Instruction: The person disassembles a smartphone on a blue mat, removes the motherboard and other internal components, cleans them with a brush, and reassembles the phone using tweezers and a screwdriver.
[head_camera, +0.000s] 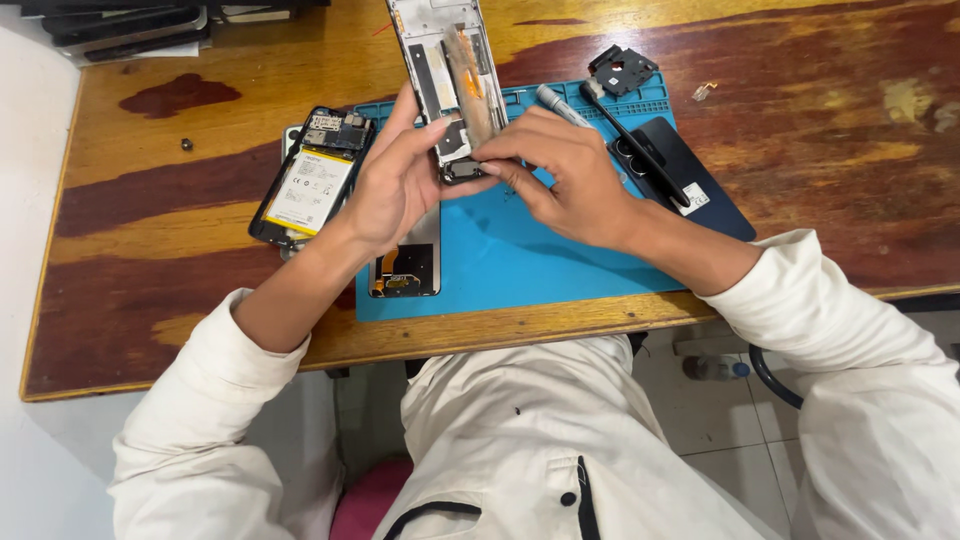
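On the wooden bench (150, 215), an opened phone with its battery exposed (312, 178) lay just left of the blue repair mat (540, 260). The left hand (395, 180) was closed around the lower end of a stripped phone frame (447, 70), held tilted above the mat, thumb against its edge. The right hand (570, 175) pinched at the frame's bottom with its fingers (497, 152) shut on it. The frame looked light, thin and stiff, yet probably fragile; holding it by its side rails seemed safest. A dark back cover (690, 185) lay further right.
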